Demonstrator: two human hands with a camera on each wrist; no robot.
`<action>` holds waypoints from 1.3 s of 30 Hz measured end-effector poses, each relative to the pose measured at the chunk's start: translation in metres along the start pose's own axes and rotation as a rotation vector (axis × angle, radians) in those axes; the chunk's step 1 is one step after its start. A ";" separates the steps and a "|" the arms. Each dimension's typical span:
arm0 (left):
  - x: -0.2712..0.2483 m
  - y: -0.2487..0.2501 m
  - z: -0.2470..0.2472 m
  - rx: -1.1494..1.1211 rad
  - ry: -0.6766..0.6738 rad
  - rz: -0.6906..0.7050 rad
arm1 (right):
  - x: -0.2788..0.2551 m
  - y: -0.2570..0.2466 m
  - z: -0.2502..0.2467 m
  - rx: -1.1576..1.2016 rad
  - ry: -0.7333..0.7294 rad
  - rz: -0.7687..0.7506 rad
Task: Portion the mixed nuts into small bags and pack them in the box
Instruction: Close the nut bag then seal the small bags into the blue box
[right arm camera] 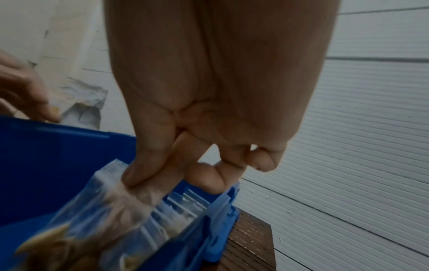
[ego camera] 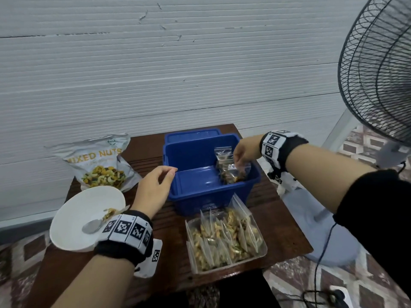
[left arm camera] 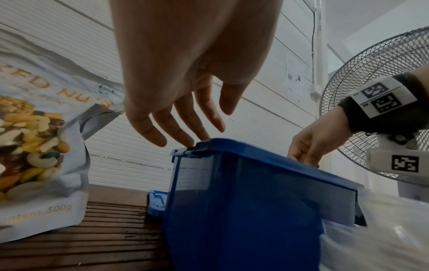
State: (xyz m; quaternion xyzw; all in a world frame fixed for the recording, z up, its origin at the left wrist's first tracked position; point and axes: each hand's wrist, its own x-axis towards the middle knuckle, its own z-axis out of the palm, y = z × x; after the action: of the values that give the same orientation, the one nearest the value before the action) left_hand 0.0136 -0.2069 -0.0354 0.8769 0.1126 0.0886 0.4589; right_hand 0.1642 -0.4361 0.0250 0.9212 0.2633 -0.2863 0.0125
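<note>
The right hand (ego camera: 245, 150) pinches a small bag (ego camera: 236, 172) of nuts by its top, inside the blue box (ego camera: 193, 192) (frame centre, right corner). The left hand (ego camera: 153, 187), fingers relaxed, touches the box's left rim. More filled bags sit in a clear tray (ego camera: 226, 237), lower centre.

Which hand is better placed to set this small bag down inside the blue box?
Right. The right hand already pinches the small bag inside the blue box; the left hand only touches the rim.
</note>
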 end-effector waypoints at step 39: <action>-0.012 0.007 0.001 -0.011 -0.024 -0.016 | -0.022 -0.017 0.008 0.180 0.238 -0.024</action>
State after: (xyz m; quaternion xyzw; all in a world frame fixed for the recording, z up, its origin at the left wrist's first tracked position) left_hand 0.0032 -0.2150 -0.0315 0.8743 0.1134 0.0750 0.4659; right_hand 0.1361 -0.4331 0.0326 0.9428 0.2470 -0.1975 -0.1051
